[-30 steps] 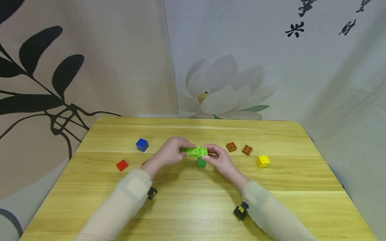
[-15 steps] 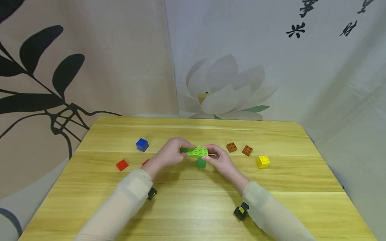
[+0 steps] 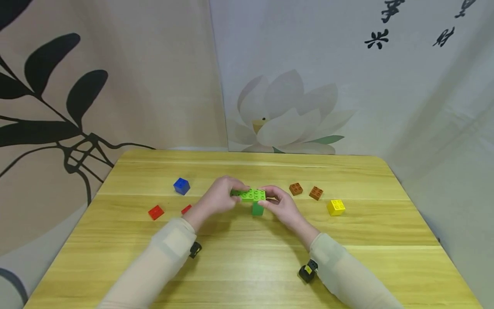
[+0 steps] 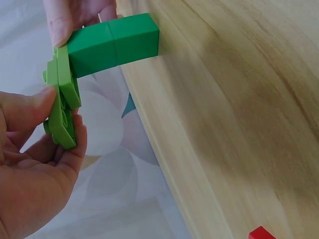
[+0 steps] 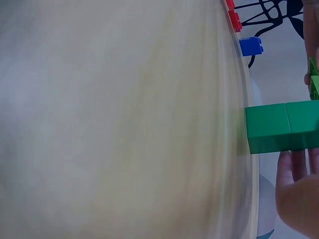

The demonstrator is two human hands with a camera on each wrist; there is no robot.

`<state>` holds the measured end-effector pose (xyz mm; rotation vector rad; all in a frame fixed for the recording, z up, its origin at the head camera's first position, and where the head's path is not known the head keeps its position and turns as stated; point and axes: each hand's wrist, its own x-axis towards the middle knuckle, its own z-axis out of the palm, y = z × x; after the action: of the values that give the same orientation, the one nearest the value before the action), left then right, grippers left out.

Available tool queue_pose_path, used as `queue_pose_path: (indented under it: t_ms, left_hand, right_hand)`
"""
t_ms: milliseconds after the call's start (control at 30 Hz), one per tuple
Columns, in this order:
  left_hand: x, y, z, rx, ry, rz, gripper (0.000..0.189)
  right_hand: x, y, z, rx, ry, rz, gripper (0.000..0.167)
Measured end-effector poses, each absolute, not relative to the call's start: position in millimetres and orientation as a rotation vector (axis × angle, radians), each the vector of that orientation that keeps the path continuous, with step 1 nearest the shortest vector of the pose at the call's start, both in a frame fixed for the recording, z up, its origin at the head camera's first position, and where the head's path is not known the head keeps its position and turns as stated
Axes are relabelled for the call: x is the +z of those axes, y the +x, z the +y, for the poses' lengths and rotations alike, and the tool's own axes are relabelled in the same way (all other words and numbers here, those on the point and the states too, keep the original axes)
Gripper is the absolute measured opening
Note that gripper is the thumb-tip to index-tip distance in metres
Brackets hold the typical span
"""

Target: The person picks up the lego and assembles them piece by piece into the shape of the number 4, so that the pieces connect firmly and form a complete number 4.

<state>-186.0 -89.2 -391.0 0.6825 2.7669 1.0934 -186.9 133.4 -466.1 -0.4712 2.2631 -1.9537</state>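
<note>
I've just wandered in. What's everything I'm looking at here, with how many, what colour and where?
Light green bricks: at least two, light green, joined between the hands
Dark green blocks: two, dark green, stacked beneath the light green bricks' right end
Blue block: one, blue, far left on the table
Red bricks: two, red, left; one partly hidden by the left arm
Brown bricks: two, orange-brown, right of the hands
Yellow block: one, yellow, right of the brown bricks
Table: one, yellowish wood, under everything
Backdrop: pale, printed, behind the table; panel count unclear
Black devices: two, one at each wrist
Sleeves: two, cream, on the arms
Left hand, right hand: one each, pinching the light green bricks
</note>
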Motion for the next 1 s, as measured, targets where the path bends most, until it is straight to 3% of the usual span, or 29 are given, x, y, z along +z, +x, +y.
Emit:
queue_pose_path:
  t_ms: [600, 867, 1000]
  left_hand:
    - [-398.6, -183.9, -96.2, 1.041, 0.796, 2.805, 0.038]
    - [-400.9, -184.5, -98.9, 1.047, 0.867, 2.815, 0.043]
    - [-400.6, -184.4, -99.8, 1.063, 0.864, 2.804, 0.043]
  right_hand:
    - [-465.8, -187.2, 132.3, -1.955, -0.443, 2.259, 0.037]
    - [-438.2, -173.9, 129.5, -1.937, -0.462, 2.259, 0.038]
    - [-447.6, -178.2, 130.2, -1.965, -0.457, 2.233, 0.039]
